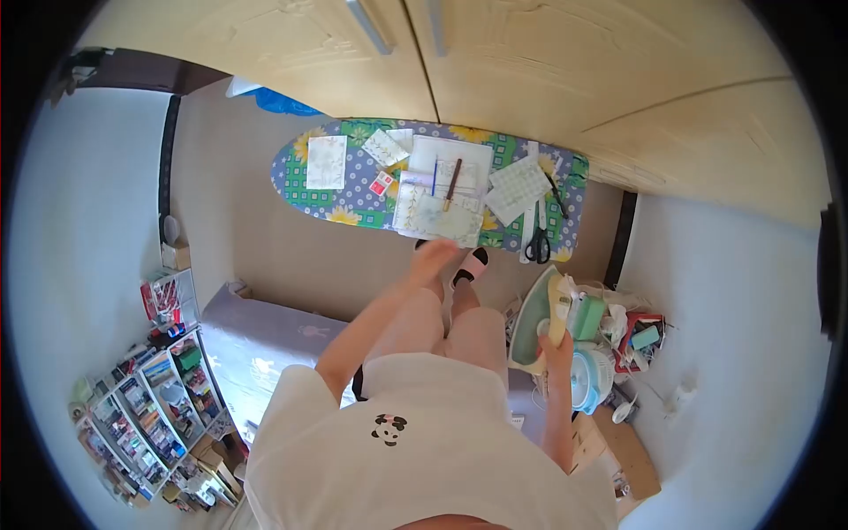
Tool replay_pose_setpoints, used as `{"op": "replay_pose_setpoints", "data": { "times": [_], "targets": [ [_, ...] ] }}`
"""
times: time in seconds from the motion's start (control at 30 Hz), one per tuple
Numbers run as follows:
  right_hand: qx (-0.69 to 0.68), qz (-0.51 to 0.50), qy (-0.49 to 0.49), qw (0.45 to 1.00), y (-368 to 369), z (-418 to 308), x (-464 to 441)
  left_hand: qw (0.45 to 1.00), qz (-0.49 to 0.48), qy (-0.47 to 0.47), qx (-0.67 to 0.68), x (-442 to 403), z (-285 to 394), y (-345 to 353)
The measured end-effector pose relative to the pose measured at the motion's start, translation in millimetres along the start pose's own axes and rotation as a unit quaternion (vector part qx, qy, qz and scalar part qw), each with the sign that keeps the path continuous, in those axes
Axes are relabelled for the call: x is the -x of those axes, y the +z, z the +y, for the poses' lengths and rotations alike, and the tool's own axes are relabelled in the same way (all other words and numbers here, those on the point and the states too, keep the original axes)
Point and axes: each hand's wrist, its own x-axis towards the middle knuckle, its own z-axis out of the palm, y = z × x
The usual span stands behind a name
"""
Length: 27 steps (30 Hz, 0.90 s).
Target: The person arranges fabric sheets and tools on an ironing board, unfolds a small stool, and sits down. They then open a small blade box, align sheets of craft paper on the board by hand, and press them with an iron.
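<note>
Our right hand grips a cream-edged green object; our left hand, loosely open with nothing visible in it, hovers near leaf-patterned paper on the ironing board.

short-sleeved tee was white and kinda baggy, lil panda print sat up front, footwear was pink and black

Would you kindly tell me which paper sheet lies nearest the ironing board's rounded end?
The rectangular sheet at far left; it lies alone, while the others lie nearer the middle or opposite end.
</note>
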Motion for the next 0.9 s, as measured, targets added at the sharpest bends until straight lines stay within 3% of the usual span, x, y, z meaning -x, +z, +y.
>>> {"op": "replay_pose_setpoints", "data": {
  "times": [0.03,0.07,0.13,0.17,0.27,0.33,0.4,0.43,0.53,0.6,0.67,0.73,0.8,0.87,0.9],
  "targets": [
    [0.034,-0.004,-0.011,0.999,2.9,9.6,-1.3,0.994,0.092,0.020,-0.056,-8.0,-7.8,-24.0],
    [0.068,-0.006,-0.023,0.997,8.4,17.1,-1.7,0.963,0.161,0.070,-0.204,-27.1,-38.1,-56.2],
    [0.067,-0.007,-0.046,0.997,24.2,21.5,-0.5,0.855,0.260,0.125,-0.431,-65.6,-78.8,-117.6],
    [0.058,-0.007,-0.029,0.998,35.4,18.1,2.0,0.797,0.293,0.129,-0.512,-77.5,-83.6,-138.1],
    [0.005,-0.001,0.004,1.000,73.7,7.8,14.3,0.773,0.275,0.051,-0.569,-87.9,-46.0,-161.1],
    [-0.052,0.002,0.018,0.998,117.8,4.4,17.8,0.774,0.263,0.062,-0.573,-99.0,-44.4,-177.3],
    [-0.067,-0.037,0.019,0.997,181.5,2.7,23.5,0.806,0.200,0.141,-0.539,-113.2,-66.1,-205.5],
    [-0.043,-0.039,0.028,0.998,203.2,4.4,22.4,0.806,0.221,0.189,-0.516,-110.1,-61.6,-206.3],
    [-0.045,-0.081,0.029,0.995,266.9,6.6,16.7,0.854,0.225,0.170,-0.436,-94.7,-46.2,-227.2],
    [-0.009,-0.106,0.003,0.994,309.7,11.5,2.2,0.822,0.262,0.307,-0.400,-82.6,-43.4,-260.2],
    [-0.020,-0.120,-0.034,0.992,353.6,0.9,-5.0,0.815,0.304,0.267,-0.415,-70.0,-50.3,-306.8],
    [-0.013,-0.155,-0.118,0.981,388.4,-6.3,-24.2,0.775,0.435,0.207,-0.410,-66.5,-80.9,-358.6],
    [0.022,-0.177,-0.068,0.982,417.5,-12.5,-51.2,0.775,0.444,0.132,-0.430,-45.4,-65.5,-395.8],
    [0.144,-0.150,-0.110,0.972,442.8,-20.1,-70.0,0.784,0.441,0.084,-0.428,-31.6,-59.9,-418.5],
    [0.142,-0.144,-0.105,0.974,455.5,-19.5,-80.0,0.787,0.434,0.084,-0.430,-30.5,-59.6,-430.2]
  ]
}}
